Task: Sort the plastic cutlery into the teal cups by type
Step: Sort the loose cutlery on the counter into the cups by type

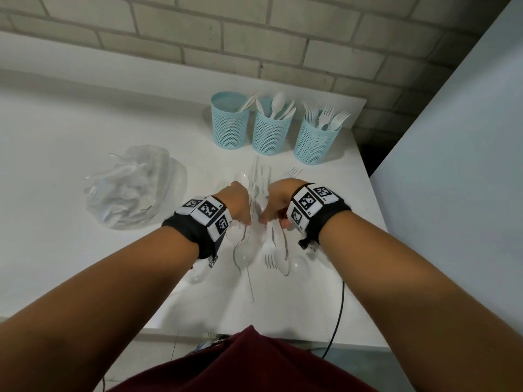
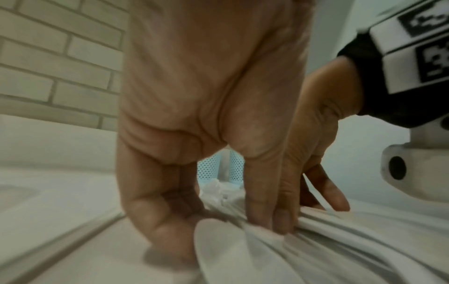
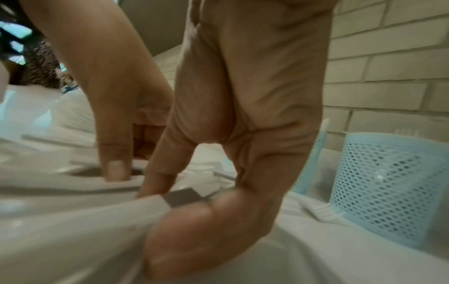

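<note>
Loose white plastic cutlery (image 1: 256,244) lies in a pile on the white table (image 1: 70,165), near the front. Both hands reach down into the pile side by side. My left hand (image 1: 245,220) sets straight fingers (image 2: 279,221) on the handles, its thumb beside a spoon bowl (image 2: 226,255). My right hand (image 1: 266,219) pinches a white handle (image 3: 136,209) between thumb and forefinger; which type it is stays hidden. Three teal mesh cups stand behind: the left cup (image 1: 229,123) holds knives, the middle cup (image 1: 268,131) spoons, the right cup (image 1: 315,140) forks.
A crumpled clear plastic bag (image 1: 133,188) with more cutlery lies left of the pile. A brick wall (image 1: 254,38) backs the table, and a pale panel (image 1: 452,165) stands close on the right. A black cable (image 1: 338,315) hangs off the front edge.
</note>
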Demonstrator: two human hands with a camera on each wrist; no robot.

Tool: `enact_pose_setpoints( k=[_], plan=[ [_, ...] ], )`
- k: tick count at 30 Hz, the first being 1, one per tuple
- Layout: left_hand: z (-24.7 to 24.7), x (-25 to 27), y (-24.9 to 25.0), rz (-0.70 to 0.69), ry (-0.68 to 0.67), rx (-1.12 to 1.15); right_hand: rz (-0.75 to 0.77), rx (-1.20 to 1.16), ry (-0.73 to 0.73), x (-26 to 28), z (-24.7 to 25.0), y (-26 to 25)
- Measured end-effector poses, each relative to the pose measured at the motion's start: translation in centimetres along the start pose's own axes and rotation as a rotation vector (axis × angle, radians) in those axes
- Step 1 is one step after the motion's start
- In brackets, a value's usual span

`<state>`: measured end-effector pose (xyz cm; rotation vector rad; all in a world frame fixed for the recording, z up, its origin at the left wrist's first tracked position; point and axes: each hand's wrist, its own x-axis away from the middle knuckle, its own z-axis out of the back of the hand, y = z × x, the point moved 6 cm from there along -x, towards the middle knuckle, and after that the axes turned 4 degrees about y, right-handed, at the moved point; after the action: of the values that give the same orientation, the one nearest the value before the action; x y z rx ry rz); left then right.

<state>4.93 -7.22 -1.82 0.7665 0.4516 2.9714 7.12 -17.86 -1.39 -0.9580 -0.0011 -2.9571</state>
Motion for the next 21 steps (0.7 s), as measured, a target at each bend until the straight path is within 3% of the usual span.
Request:
enact_pose_setpoints(
  k=[4,8,10,15,18,21],
  plan=[
    [-0.1,-0.9,-0.2,0.016,0.024,0.214,0.011,-0.083,0.033,-0.6,-0.1,-0.5],
    [-0.4,-1.6,-1.0,0.114,-0.075,0.586,0.008,-0.254,0.158,-1.4,0.2,0.6],
    [-0.2,-1.6,-1.3,0.163,-0.135,0.784,-0.005,-0.363,0.104,-2.3,0.3,1.6],
    [1.4,-1.7,-1.6,0.172,-0.175,1.121,0.016,-0.834,-0.213,-1.8,0.8,2.2],
    [1.6,-1.1,-1.1,0.157,-0.268,1.228,0.049,-0.966,-0.222,-1.6,1.9,2.5],
    [1.7,-1.0,-0.2,0.063,-0.267,1.219,0.051,-1.045,-0.236,-1.6,2.2,2.4]
  ],
)
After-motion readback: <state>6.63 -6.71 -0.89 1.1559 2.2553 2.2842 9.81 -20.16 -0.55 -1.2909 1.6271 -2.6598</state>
